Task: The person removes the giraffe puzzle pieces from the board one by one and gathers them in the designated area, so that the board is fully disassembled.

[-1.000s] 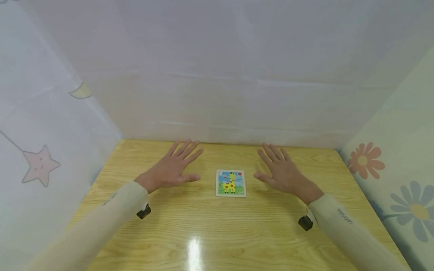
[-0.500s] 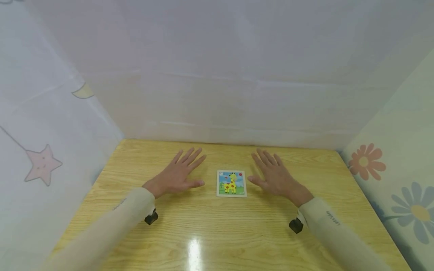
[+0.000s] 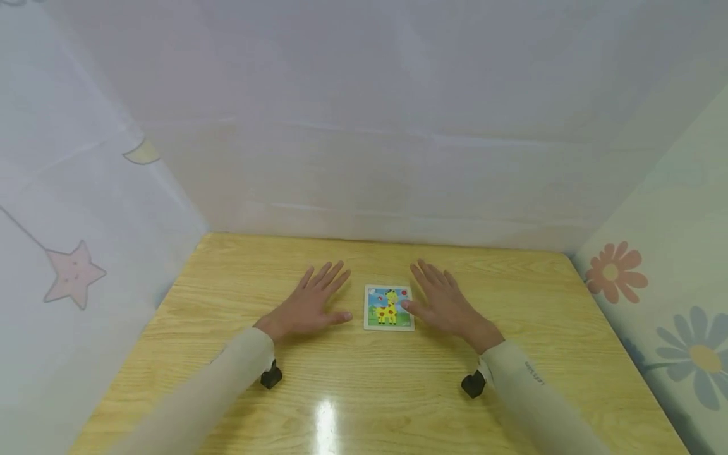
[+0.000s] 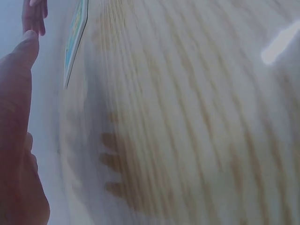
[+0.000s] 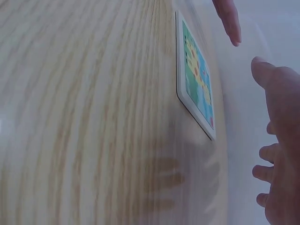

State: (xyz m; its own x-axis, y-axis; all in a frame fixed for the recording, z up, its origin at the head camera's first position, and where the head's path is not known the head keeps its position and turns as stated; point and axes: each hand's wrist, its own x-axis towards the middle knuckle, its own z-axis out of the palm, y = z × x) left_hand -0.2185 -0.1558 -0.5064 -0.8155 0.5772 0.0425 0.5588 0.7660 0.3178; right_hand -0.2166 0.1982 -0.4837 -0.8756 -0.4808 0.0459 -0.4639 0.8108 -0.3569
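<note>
Fingers [image 3: 339, 280] of your left hand [image 3: 307, 309] and right hand [image 3: 448, 308] are spread, holding nothing, above the worktop [image 3: 375, 385]; just below the head frame's centre, the giraffe picture tile [image 3: 384, 309] lies flat between them, nearly square, no clear long axis, your right hand nearer, its thumb [image 3: 416, 309] overlapping the tile's right edge without touching

Screened-off table space, type of building not identifiable. A glossy, yellowish wood-grain table [image 3: 375, 392] is bounded on the far side by a creased whitish sheet [image 3: 364, 126], on the left by a white sheet [image 3: 57, 158] printed with a pink star [image 3: 75, 274] and yellow crescent moon [image 3: 142, 153], and on the right by a pale greenish sheet [image 3: 682, 234] bearing a red flower [image 3: 616, 272] and blue flower [image 3: 702, 358].
</note>
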